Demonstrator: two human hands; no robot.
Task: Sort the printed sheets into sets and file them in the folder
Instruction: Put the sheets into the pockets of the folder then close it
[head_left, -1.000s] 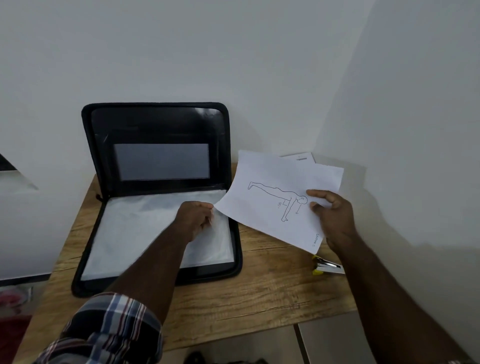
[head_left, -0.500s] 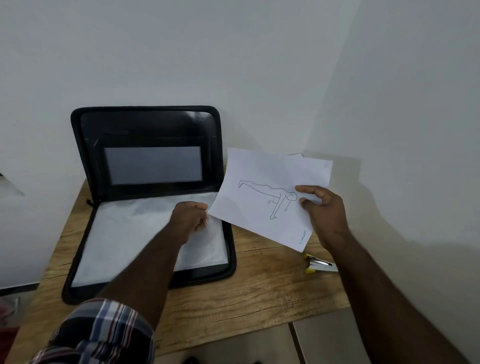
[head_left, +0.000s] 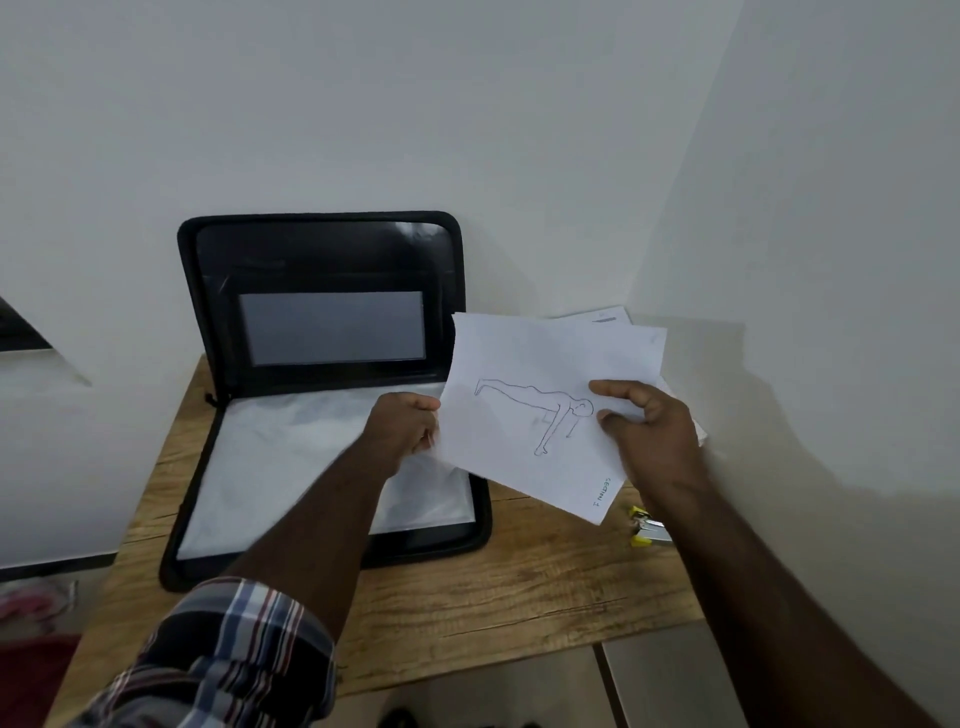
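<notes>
One black zip folder (head_left: 322, 260) stands open at the left of the wooden surface (head_left: 509, 587), its lid propped upright against the white wall and its base lying flat. The lid carries one grey rectangular panel (head_left: 332, 327); the base holds clear plastic sleeves (head_left: 291, 457) with white paper inside, though how many sleeves lie there I cannot tell. Across the near left corner comes one plaid sleeve (head_left: 218, 660), and from it the bare left forearm reaches forward over the folder's base. The left hand (head_left: 402, 428) is curled, knuckles up, its grip pinching the left edge of one printed sheet (head_left: 524, 415). That sheet is held tilted above the folder's right edge and the surface, and shows one line drawing of a figure in a plank-like pose, with a short handwritten word near its lower right corner. The right hand (head_left: 649, 434) comes in from the lower right, thumb on top of the sheet and fingers curled beneath, its grip pinching the sheet's right side. Behind the held sheet, by the wall corner, lie more printed sheets (head_left: 608, 316), at least two by their visible edges. One small yellow-and-silver stapler (head_left: 647, 531) lies on the surface beside the right wrist.
</notes>
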